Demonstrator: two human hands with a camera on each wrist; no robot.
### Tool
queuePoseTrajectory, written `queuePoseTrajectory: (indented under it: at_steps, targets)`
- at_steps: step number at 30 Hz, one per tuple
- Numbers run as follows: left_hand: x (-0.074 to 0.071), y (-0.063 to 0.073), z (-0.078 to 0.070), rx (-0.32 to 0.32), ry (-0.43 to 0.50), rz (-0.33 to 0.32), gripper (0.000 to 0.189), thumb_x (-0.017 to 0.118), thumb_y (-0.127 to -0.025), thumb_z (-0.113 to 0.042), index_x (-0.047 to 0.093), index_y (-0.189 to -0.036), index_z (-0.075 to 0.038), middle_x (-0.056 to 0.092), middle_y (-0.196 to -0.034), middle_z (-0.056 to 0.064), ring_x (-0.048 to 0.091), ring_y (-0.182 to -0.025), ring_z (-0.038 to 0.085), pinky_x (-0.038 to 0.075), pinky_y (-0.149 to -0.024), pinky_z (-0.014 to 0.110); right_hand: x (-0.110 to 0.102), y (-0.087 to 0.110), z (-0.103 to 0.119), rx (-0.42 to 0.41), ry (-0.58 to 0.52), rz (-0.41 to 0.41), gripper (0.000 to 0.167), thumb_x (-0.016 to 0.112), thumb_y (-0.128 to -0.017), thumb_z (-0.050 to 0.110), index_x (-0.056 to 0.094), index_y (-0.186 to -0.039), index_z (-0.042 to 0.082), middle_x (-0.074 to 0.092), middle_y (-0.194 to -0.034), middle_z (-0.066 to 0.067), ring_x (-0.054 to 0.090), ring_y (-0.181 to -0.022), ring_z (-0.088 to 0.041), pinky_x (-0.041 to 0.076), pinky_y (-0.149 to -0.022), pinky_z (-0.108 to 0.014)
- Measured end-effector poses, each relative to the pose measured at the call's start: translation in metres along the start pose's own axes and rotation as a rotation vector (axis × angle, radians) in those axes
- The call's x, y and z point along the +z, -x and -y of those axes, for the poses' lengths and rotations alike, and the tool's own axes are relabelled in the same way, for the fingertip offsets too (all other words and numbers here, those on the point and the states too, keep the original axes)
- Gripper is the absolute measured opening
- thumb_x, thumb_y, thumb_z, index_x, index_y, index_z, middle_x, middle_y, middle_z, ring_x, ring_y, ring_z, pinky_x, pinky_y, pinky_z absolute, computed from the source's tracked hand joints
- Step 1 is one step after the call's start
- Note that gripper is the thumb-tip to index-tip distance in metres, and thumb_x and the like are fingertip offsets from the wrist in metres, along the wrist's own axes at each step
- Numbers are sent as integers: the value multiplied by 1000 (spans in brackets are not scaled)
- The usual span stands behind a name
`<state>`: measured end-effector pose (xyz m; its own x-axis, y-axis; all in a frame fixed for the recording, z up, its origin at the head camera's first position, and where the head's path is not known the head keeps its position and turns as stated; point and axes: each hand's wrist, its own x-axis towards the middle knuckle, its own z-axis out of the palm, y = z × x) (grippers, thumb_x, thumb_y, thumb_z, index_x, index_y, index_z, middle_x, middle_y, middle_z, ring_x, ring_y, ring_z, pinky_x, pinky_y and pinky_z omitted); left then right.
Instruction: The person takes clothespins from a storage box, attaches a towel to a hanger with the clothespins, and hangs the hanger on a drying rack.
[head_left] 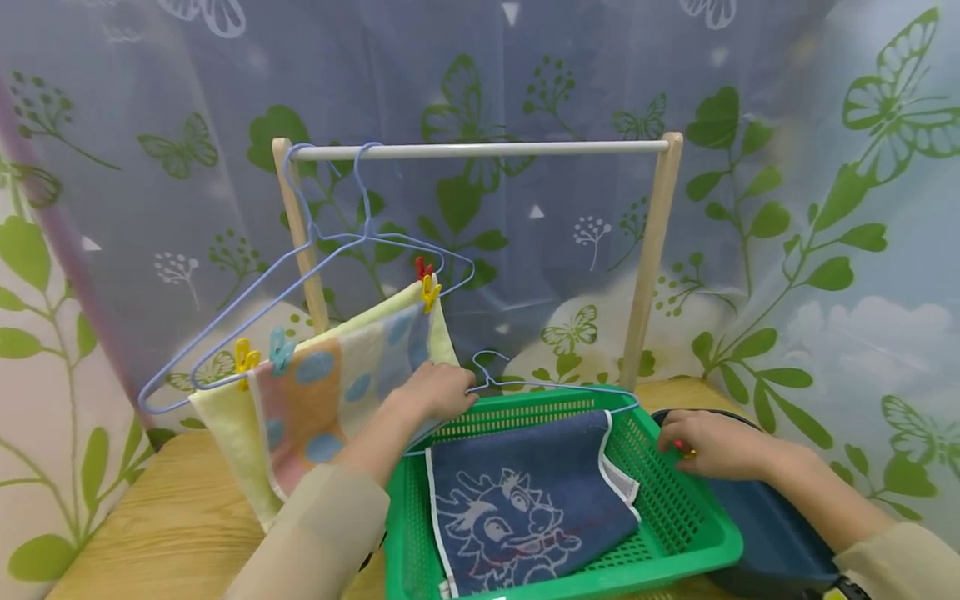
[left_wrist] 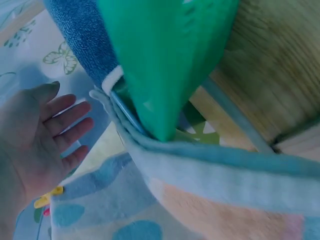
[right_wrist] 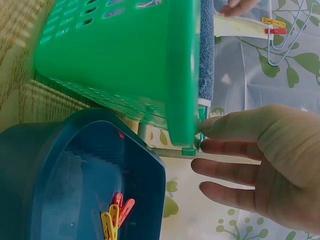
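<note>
In the head view my left hand [head_left: 442,390] is beside a towel with blue spots [head_left: 352,367] and the loose blue hanger [head_left: 525,383] at the basket's back rim. The left wrist view shows its fingers [left_wrist: 70,117] spread, holding nothing. My right hand [head_left: 708,446] is above the dark blue basin [head_left: 765,517], by the basket's right side. Its fingers [right_wrist: 230,170] are extended in the right wrist view, with the thumb right at the rim of the green basket [right_wrist: 180,75]. A navy towel with a white cartoon drawing [head_left: 517,508] lies in that basket.
A wooden rack with a white rail [head_left: 480,151] stands behind. Two blue hangers [head_left: 367,237] hang at its left, with a pale yellow towel [head_left: 225,421] and the spotted one pegged by a teal clothespin [head_left: 281,350] and others. Red and yellow clothespins [right_wrist: 117,215] lie in the basin.
</note>
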<state>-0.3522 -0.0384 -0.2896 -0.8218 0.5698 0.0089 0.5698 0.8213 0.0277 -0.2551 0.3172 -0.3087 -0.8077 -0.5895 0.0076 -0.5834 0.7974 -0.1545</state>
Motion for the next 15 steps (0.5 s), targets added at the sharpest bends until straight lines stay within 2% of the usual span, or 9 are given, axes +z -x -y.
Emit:
queuePoseTrajectory:
  at_steps: [4, 7, 11, 15]
  targets:
    - [0, -7, -2, -62, 48, 100, 28, 41, -99, -28, 62, -110, -11, 63, -103, 6, 57, -99, 26, 36, -94, 46, 0, -2, 2, 9, -1, 4, 19, 69, -79, 8, 66, -97, 12, 52, -94, 6, 49, -73, -9, 44, -60, -27]
    - [3, -9, -3, -113, 56, 172, 37, 38, -100, -26, 51, -130, -10, 53, -129, 9, 41, -126, 30, 19, -108, 49, 0, -3, 3, 5, 7, 4, 19, 70, -79, 9, 66, -97, 12, 53, -95, 6, 50, -74, -10, 44, -61, -27]
    - [6, -11, -3, -157, 85, 228, 43, 36, -100, -28, 40, -140, -11, 40, -142, 8, 23, -136, 31, 7, -111, 50, -2, -3, 4, 10, 29, 6, 19, 71, -78, 9, 66, -97, 12, 54, -95, 5, 53, -75, -11, 45, -61, -28]
    - [7, -14, -4, -158, 114, 247, 46, 35, -100, -29, 35, -143, -13, 36, -145, 6, 22, -137, 31, 3, -111, 50, -1, -2, 2, 24, 25, 14, 21, 70, -78, 9, 66, -98, 12, 54, -95, 4, 55, -78, -14, 46, -63, -29]
